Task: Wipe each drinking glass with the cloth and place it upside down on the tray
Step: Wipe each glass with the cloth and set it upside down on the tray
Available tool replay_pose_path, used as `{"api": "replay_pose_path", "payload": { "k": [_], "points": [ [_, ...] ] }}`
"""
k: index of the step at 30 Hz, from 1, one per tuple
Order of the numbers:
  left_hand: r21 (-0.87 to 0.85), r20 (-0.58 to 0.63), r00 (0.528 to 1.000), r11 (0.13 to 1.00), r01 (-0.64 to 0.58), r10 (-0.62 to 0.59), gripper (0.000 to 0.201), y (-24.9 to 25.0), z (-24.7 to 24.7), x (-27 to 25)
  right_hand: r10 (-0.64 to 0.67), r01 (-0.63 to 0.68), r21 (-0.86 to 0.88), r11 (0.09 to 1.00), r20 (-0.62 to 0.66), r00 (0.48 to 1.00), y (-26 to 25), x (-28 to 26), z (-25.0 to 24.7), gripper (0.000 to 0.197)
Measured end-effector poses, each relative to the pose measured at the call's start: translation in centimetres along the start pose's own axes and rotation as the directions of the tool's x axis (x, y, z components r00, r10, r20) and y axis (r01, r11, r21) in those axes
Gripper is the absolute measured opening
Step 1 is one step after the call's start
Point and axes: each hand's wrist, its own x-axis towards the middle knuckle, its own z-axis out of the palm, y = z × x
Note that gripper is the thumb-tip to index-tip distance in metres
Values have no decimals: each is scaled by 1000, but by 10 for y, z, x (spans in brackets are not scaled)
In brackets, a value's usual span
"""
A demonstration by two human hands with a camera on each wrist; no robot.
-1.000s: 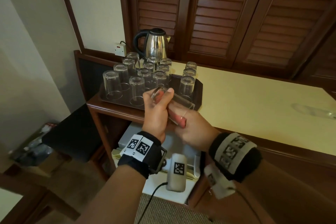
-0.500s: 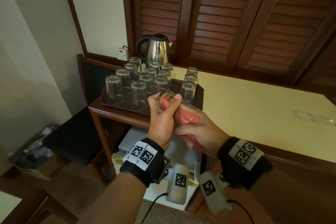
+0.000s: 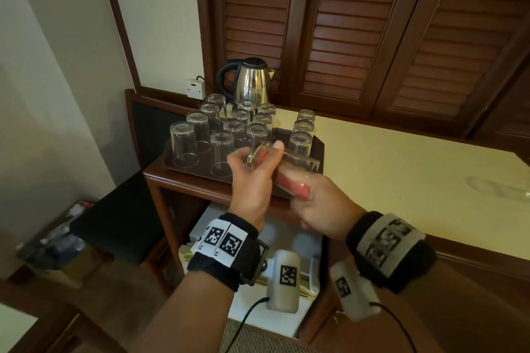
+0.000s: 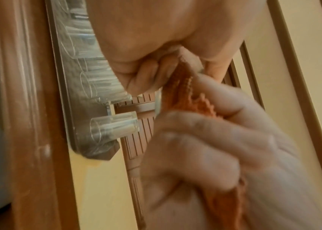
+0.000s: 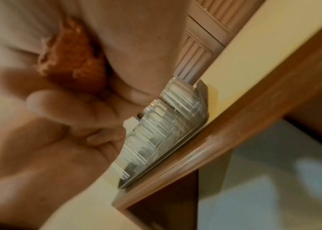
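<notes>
The glass point(image 3: 282, 165) lies tilted on its side in the air, just in front of the tray point(image 3: 317, 149) and above the desk's near edge. The left hand point(image 3: 252, 180) has its grip curled round the base end, thumb on top. The right hand point(image 3: 321, 209) has its grip closed on the red cloth point(image 3: 292, 185), which is pushed into the mouth of the glass; this hand is blurred in every view. From the left wrist the cloth point(image 4: 191, 93) shows bunched between the fingers point(image 4: 205, 124) of the right hand.

The step in hand looks like wiping the inside. To do it well, the left hand should hold the glass steady near its base while the cloth turns against the wall right down to the bottom, then passes over the rim and the outside. A firm but not hard hold suits thin glass.

On the tray many glasses point(image 3: 220, 152) already stand upside down in rows, with a bare patch between the rows and the three at the right side point(image 3: 301, 142). That gap is probably where this one goes, and the close neighbours are the thing to avoid knocking when it comes down. Behind the tray stands a steel kettle point(image 3: 249, 86) beside a wall socket point(image 3: 195, 88). The yellow desk point(image 3: 401, 175) stretches away to the right, with something pale and blurred point(image 3: 496, 186) lying far along it.
</notes>
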Motion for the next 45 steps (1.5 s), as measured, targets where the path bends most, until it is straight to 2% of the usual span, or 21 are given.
{"api": "replay_pose_path", "payload": {
  "k": [2, 3, 5, 7, 9, 11, 13, 14, 17, 20, 23, 25, 28, 31, 34, 36, 37, 40, 42, 43, 45],
  "points": [
    [-14, -18, 1000, 1000, 2, -2, 50, 0, 0, 2, -116, 116, -380, 918, 24, 993, -4, 2, 5, 59],
    [-18, -13, 1000, 1000, 4, -4, 47, -2, 0, 2, -111, 115, -358, 927, 33, 993, -2, 2, 7, 57],
    [-31, 5, 999, 999, -32, 32, 41, -6, 1, -1, 23, -23, -8, 1000, -2, 1000, 0, 1, 11, 62],
    [-53, 24, 997, 996, -78, 79, 40, -7, 2, -3, 164, -166, 361, 918, 37, 986, -2, -2, 8, 65],
    [-34, 29, 998, 998, -53, 54, 48, -5, 4, -2, 179, -173, 439, 882, 29, 983, 0, -3, 4, 67],
    [-28, -16, 1000, 999, 24, -25, 59, -3, 4, 0, 59, -58, 76, 995, -3, 998, 2, -2, 1, 72],
    [-35, -64, 996, 997, 63, -66, 52, -3, 4, 3, -89, 106, -418, 902, 60, 994, 2, 0, 4, 72],
    [-45, -62, 996, 997, 62, -64, 44, -5, 4, 4, -102, 130, -443, 887, 88, 991, 2, 0, 6, 70],
    [-78, -20, 1000, 997, 22, -23, 30, -10, 6, 0, 65, -66, 61, 996, 25, 998, 6, -3, 9, 65],
    [-79, 17, 1000, 997, -6, 7, 32, -9, 8, 0, 197, -195, 397, 897, 37, 980, 3, -7, 4, 72],
    [-20, -30, 999, 999, 38, -39, 40, -4, 8, 2, -9, 6, -203, 979, -13, 1000, 2, -5, -2, 75],
    [-38, -54, 998, 999, 22, -24, 42, -4, 8, 3, -92, 109, -546, 831, 59, 994, -1, -3, 1, 70],
    [-64, -18, 1000, 998, -21, 20, 33, -9, 8, -1, 16, -15, -42, 999, 32, 999, 1, -1, 5, 63],
    [-57, 14, 999, 997, -52, 53, 35, -9, 6, -3, 198, -193, 370, 909, 26, 980, 0, -3, 3, 66],
    [21, 57, 995, 997, 76, -77, 47, -5, 2, 1, 61, -63, -69, 996, -40, 997, 7, -5, 3, 78],
    [19, 37, 993, 993, 113, -114, 44, -4, 2, 3, -45, 60, -549, 833, 42, 998, 8, -6, 7, 77],
    [12, 24, 994, 994, 105, -105, 38, -5, 2, 2, -37, 63, -559, 826, 57, 998, 8, -7, 9, 75],
    [-62, 33, 998, 996, 59, -57, 30, -10, 7, -3, 80, -81, 22, 997, 17, 997, 7, -8, 10, 69],
    [-66, 54, 998, 997, 33, -30, 34, -12, 8, -3, 212, -212, 374, 903, 41, 976, 4, -10, 4, 73],
    [-37, 67, 997, 998, 42, -39, 38, -11, 8, -2, 222, -216, 393, 894, 30, 975, 4, -10, 1, 74],
    [18, 64, 994, 996, 84, -85, 48, -9, 8, 0, 139, -138, 62, 988, -13, 990, 8, -10, -4, 76]
  ]
}}
